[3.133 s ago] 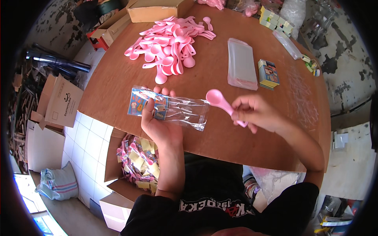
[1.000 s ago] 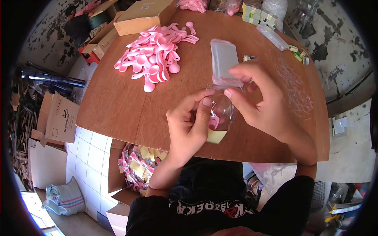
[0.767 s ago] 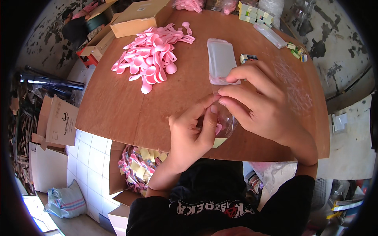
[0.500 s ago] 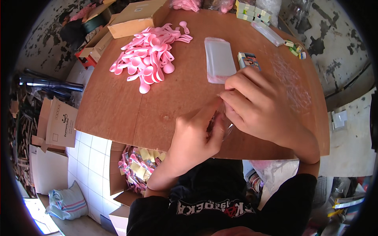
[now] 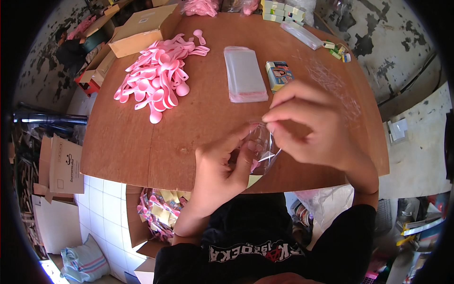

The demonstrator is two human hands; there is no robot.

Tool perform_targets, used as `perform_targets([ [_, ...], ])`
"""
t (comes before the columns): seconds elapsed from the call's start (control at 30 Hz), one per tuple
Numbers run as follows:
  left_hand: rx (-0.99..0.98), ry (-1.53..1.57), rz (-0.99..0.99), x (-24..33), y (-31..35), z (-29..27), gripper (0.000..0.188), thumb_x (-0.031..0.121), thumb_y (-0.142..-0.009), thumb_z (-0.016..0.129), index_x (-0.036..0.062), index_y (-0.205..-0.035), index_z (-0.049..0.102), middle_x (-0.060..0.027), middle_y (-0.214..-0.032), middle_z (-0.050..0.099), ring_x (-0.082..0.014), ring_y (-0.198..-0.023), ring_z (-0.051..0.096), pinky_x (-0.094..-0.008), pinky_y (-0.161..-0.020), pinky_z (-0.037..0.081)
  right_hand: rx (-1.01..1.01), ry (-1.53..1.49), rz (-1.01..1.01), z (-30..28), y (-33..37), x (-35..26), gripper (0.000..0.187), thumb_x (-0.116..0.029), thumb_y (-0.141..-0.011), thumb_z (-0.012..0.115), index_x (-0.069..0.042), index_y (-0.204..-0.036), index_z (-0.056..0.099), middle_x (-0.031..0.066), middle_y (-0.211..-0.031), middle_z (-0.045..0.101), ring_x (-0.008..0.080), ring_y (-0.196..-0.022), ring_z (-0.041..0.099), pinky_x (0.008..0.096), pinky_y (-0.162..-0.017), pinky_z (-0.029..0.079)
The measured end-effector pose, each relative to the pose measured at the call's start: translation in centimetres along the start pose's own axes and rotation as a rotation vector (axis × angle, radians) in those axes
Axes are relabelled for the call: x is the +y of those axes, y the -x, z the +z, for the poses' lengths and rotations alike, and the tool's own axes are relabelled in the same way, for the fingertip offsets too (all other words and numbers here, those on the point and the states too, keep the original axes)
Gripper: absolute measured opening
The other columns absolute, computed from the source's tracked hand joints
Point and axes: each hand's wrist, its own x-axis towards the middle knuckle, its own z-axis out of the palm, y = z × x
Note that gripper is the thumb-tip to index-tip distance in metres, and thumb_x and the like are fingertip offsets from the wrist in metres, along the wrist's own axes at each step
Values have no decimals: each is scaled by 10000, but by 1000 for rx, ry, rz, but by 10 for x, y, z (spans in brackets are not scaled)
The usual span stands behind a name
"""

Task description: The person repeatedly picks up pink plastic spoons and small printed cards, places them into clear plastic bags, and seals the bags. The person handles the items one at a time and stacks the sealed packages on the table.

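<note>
Over the table's front part, my left hand [image 5: 218, 163] grips a small clear plastic bag [image 5: 268, 149] between thumb and fingers. Something pink shows through the bag's lower part, partly hidden by my thumb. My right hand [image 5: 314, 125] pinches thumb and forefinger together at the bag's top edge. Beyond my hands lies a stack of flat clear bags [image 5: 245, 73], with a small printed box [image 5: 279, 75] just right of it. A heap of pink measuring spoons [image 5: 153, 78] covers the table's left side.
A cardboard box [image 5: 144, 28] stands behind the spoons. Small boxes [image 5: 283, 12] and pink bundles [image 5: 201, 7] line the far edge. Thin plastic strips [image 5: 333, 87] lie at right. Below the front edge, an open carton [image 5: 135, 213] holds packed pink spoons.
The bag shows more plainly now between my hands, as my right fingers have straightened a little at its top edge. The whole view has shifted, moving the table's things left.
</note>
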Motion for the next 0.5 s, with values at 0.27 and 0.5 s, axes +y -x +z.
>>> perform_targets([
  [0.27, 0, -317, 169, 5, 1, 0, 293, -73, -835, 565, -66, -1120, 631, -128, -707, 680, -104, -606, 661, -235, -558, 502, -65, 459, -74, 13, 3, -15, 200, -10, -617, 741, -47, -792, 653, 36, -837, 581, 220, -708, 573, 333, -572, 488],
  [0.5, -86, -428, 271, 1, -2, -7, 303, -90, -823, 546, -52, -1109, 638, -137, -712, 677, -148, -614, 686, -247, -565, 510, -70, 385, -57, 18, 2, -6, 178, 45, -616, 697, -43, -748, 617, 35, -818, 564, 188, -686, 567, 297, -546, 468],
])
